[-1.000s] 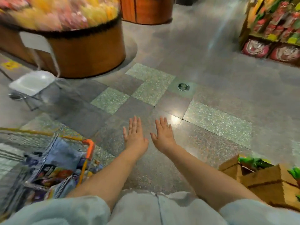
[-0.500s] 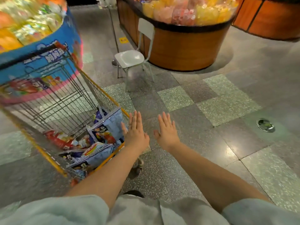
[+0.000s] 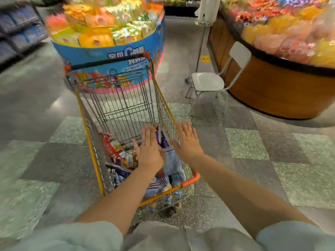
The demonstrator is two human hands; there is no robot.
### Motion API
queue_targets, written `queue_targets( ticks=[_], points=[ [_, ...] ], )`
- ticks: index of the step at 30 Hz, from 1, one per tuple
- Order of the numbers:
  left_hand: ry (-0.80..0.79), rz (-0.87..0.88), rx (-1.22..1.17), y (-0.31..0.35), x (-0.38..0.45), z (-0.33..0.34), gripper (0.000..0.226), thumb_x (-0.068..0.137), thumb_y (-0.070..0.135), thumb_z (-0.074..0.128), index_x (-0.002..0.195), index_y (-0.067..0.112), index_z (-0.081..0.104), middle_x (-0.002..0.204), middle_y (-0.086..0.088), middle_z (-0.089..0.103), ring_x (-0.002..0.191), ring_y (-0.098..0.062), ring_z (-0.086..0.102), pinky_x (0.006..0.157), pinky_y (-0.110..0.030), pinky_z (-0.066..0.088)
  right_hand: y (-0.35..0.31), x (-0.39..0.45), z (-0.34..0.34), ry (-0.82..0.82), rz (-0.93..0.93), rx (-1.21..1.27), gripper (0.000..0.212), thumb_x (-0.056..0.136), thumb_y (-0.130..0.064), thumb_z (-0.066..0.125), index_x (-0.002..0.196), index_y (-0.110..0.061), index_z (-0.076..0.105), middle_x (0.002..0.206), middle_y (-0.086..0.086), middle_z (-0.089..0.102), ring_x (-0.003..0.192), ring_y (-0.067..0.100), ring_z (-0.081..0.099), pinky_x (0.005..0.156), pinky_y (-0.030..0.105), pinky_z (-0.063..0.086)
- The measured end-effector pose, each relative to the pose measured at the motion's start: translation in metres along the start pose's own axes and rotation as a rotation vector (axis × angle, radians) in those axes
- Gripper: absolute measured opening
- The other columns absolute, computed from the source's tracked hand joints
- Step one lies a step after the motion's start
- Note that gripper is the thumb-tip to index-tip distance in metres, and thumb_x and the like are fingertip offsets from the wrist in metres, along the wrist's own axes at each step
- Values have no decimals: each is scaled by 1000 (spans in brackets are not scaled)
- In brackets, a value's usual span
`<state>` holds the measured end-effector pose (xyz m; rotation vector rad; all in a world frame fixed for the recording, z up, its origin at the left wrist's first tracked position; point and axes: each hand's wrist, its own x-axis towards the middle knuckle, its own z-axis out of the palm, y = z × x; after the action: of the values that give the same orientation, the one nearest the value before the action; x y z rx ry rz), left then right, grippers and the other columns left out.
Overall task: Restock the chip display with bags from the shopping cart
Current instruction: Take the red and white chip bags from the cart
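A wire shopping cart (image 3: 94, 140) with a yellow frame and orange handle stands straight in front of me. Several chip bags lie in its near end: light blue bags (image 3: 174, 165) and red ones (image 3: 110, 145). My left hand (image 3: 149, 149) hovers flat over the cart's basket, fingers straight, holding nothing. My right hand (image 3: 187, 140) is flat too, just over the cart's right rim, also holding nothing. The two hands are close together, palms down.
A round blue display (image 3: 108, 55) piled with snack bags stands right behind the cart. A round wooden display (image 3: 282, 87) is at the right, with a white chair (image 3: 208, 81) in front of it. Blue shelving (image 3: 20, 31) lines the far left.
My view has swung left, bringing the cart from the left edge to the centre. Both flat hands now hover over the cart instead of over bare floor.
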<state>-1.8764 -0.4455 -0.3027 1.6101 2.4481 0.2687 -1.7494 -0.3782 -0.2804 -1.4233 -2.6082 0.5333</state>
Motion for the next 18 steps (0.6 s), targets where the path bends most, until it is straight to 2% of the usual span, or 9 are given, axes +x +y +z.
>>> queue_targets(
  ticks=[2, 5, 7, 9, 12, 15, 16, 18],
  points=[
    [27, -56, -39, -14, 11, 1, 91, 97, 38, 47, 149, 13, -23, 158, 0, -26, 145, -18, -24, 114, -50, -17, -6, 22, 3, -22, -56, 11, 66, 103, -33, 32, 152, -13, -7, 159, 6, -17, 146, 22, -19, 115, 34, -14],
    [57, -166, -75, -31, 22, 0, 91, 95, 35, 50, 151, 14, -19, 159, -1, -22, 146, -17, -22, 112, -48, -19, -15, 52, 11, -61, -170, -29, 68, 103, -36, 34, 153, -14, -7, 159, 7, -17, 146, 22, -19, 115, 35, -16],
    [72, -262, -67, -40, 26, -1, 92, 95, 37, 51, 151, 14, -18, 159, -2, -23, 145, -16, -24, 106, -46, -25, -18, 68, 15, -127, -247, -31, 71, 102, -36, 34, 153, -13, -9, 159, 8, -19, 145, 22, -20, 114, 35, -18],
    [94, -351, -72, -49, 30, 2, 96, 94, 37, 52, 147, 16, -25, 158, -2, -26, 139, -15, -32, 105, -48, -25, -18, 88, 19, -176, -327, -10, 72, 102, -37, 36, 152, -14, -11, 158, 9, -20, 145, 21, -22, 115, 36, -17],
    [103, -496, -103, -54, 44, 4, 96, 95, 39, 51, 135, 18, -34, 153, 1, -33, 141, -17, -31, 111, -50, -20, -13, 126, 23, -221, -443, -37, 72, 102, -39, 36, 151, -16, -12, 157, 8, -23, 144, 22, -23, 114, 34, -19],
    [89, -665, -96, -45, 58, 3, 95, 97, 41, 48, 143, 14, -31, 154, 1, -34, 144, -20, -28, 116, -53, -14, -6, 162, 20, -302, -557, -54, 72, 102, -38, 35, 152, -18, -13, 157, 7, -25, 143, 20, -26, 108, 28, -22],
    [94, -712, -99, -40, 63, 3, 95, 97, 40, 48, 146, 13, -29, 155, 0, -32, 143, -19, -29, 116, -53, -15, -3, 172, 18, -335, -599, -51, 72, 102, -38, 35, 152, -19, -13, 156, 6, -26, 141, 18, -28, 107, 27, -23],
    [138, -786, -98, -26, 72, 4, 93, 96, 37, 47, 147, 13, -27, 156, -1, -31, 143, -19, -30, 110, -49, -26, 2, 191, 13, -396, -687, -48, 71, 102, -38, 35, 151, -21, -14, 156, 5, -27, 141, 17, -30, 108, 27, -24]
  ],
)
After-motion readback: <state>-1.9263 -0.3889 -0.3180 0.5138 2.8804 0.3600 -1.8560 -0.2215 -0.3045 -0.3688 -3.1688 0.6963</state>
